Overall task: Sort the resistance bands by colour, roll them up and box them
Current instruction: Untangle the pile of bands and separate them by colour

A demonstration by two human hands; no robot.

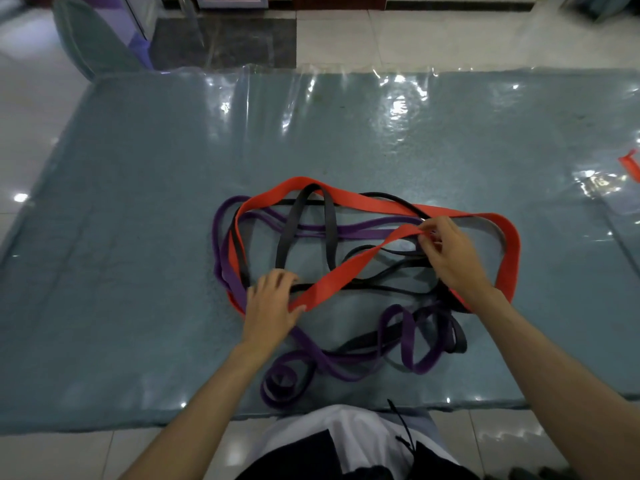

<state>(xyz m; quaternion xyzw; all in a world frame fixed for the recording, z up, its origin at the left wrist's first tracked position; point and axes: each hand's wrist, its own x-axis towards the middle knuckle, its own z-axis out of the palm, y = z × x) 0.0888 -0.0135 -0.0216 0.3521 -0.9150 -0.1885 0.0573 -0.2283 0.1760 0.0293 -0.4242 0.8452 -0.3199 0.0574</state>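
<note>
A tangle of resistance bands lies in the middle of the table. A wide red band [349, 271] loops over black bands [298, 223] and purple bands [408, 341]. My right hand [450, 251] pinches the red band where it crosses near the right side of the pile. My left hand [273, 306] holds the same red band lower down, with the thumb on it and the fingers over the black and purple strands. More purple band coils near the front edge [284, 379]. No box is in view.
The table [138, 237] has a teal cloth under a shiny clear plastic cover. A red piece [630, 164] shows at the far right edge. A chair back [93, 39] stands beyond the far left corner. Tiled floor surrounds the table.
</note>
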